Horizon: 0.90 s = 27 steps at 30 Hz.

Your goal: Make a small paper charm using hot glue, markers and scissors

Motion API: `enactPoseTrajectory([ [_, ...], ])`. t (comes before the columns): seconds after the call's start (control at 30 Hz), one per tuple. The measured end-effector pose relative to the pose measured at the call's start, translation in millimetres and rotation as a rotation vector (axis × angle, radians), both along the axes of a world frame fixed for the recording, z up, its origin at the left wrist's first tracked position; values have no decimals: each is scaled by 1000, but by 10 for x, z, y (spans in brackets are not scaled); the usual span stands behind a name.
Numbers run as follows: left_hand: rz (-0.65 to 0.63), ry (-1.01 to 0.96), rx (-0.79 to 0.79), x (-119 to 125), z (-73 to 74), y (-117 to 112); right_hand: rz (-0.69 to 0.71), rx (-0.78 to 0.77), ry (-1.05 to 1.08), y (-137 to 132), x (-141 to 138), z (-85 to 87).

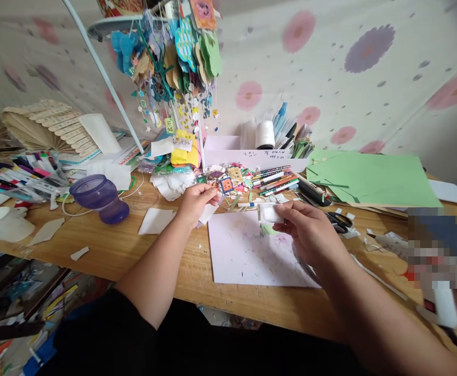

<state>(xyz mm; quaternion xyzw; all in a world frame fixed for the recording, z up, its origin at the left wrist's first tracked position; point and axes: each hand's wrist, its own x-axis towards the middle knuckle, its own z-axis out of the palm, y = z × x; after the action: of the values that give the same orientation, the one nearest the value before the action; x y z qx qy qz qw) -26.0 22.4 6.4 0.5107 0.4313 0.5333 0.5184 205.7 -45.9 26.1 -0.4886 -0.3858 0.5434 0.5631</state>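
My left hand (199, 202) is closed in a pinch at the edge of a small square card (226, 185) with a blue border and an orange face. Just behind it lies a heap of small coloured cards and paper bits (236, 175). Over a white sheet (239, 256), my right hand (310, 227) grips a small flat white packet (269, 213) with clear-looking edges between thumb and fingers. The sheet carries specks and coloured stains, and a small green piece (268, 228) shows below the packet.
Colored pens (275, 180) and black scissors (340, 222) lie behind my right hand. Green paper sheets (373, 177) sit back right. At left stand a purple cup (101, 196) and many markers (28, 175). Paper ornaments (173, 57) hang overhead; a white corded tool (443, 308) lies right.
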Motion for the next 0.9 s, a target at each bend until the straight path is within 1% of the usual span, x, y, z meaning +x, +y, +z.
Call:
enactPoseTrajectory([
  [0.13,-208,79,46,123,-35,-73,11,-64,-47,-144,93,-60],
  [0.2,-254,114,61,160,-58,-88,51,-102,-81,-187,97,-108],
  [0.3,-233,107,70,169,-87,-80,105,-130,-119,-233,35,-177],
  [0.47,-243,73,46,153,-90,-77,128,-107,-204,-262,-104,-224],
  [0.6,-181,57,25,155,-68,-90,176,-79,-329,-258,-185,-234],
  [0.7,-124,84,33,151,-44,-87,214,-49,-487,-238,-217,-258],
  [0.77,-59,149,48,140,-34,-79,183,0,-627,-219,-196,-283],
  [0.83,-11,213,54,126,-36,-75,90,65,-761,-210,-129,-306],
  [0.9,-24,307,86,119,-48,-84,-27,197,-941,-225,-30,-318],
])
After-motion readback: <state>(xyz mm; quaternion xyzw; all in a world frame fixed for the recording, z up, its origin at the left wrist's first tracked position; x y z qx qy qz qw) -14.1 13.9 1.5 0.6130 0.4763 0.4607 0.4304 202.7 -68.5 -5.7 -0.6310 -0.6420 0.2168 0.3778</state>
